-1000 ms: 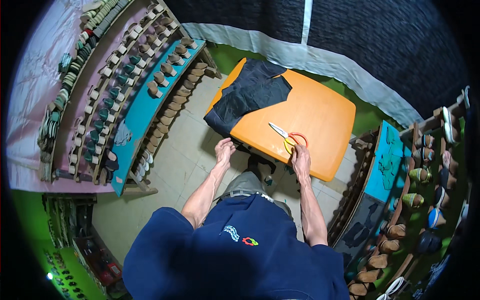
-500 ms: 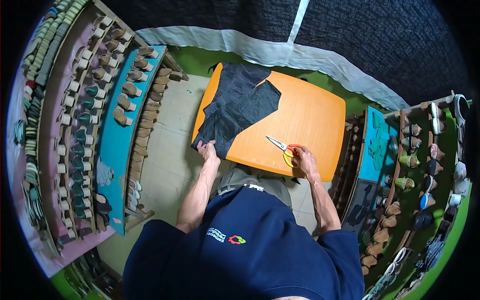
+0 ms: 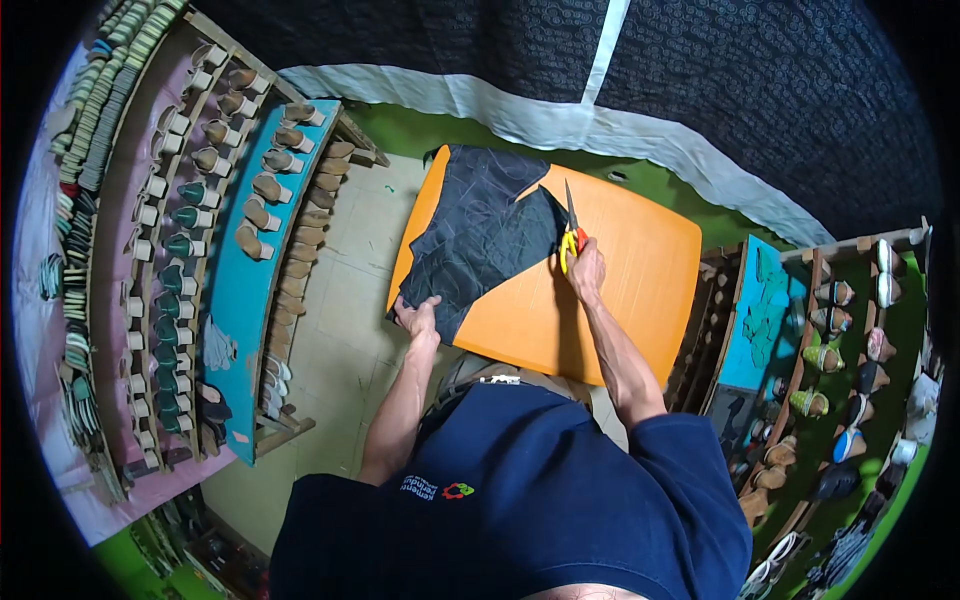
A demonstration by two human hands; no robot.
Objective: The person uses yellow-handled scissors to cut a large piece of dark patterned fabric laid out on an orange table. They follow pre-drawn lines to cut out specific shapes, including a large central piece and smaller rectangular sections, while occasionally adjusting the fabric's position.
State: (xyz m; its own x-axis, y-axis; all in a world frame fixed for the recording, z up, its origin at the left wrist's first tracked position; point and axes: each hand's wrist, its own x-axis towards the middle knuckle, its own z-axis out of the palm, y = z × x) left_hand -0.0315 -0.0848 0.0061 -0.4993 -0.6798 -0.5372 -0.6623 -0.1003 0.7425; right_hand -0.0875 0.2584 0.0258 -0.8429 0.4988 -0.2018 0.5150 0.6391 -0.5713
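Dark, creased fabric (image 3: 480, 215) with an angular cut outline lies over the left part of an orange table (image 3: 640, 250). On its near left corner rests my left hand (image 3: 418, 318), thumb and fingers spread apart on the cloth. Scissors (image 3: 571, 225) with yellow and red handles are gripped in my right hand (image 3: 587, 272), just beside the fabric's right-hand point. Their blades point away from me and stand above the tabletop; whether they are parted is too narrow to tell. My right fingers partly hide the handles.
Wooden racks with several rows of shoes (image 3: 265, 187) and a blue board (image 3: 225, 330) stand at left. Another shoe rack (image 3: 822, 358) and a blue shelf (image 3: 765, 300) with green scraps flank the right. A dark patterned curtain (image 3: 740, 100) with a white hem hangs behind the table.
My right hand has carried the scissors away from the table's near edge, up to the fabric's right point, and turned the blades to point away. My left hand's fingers have spread on the corner.
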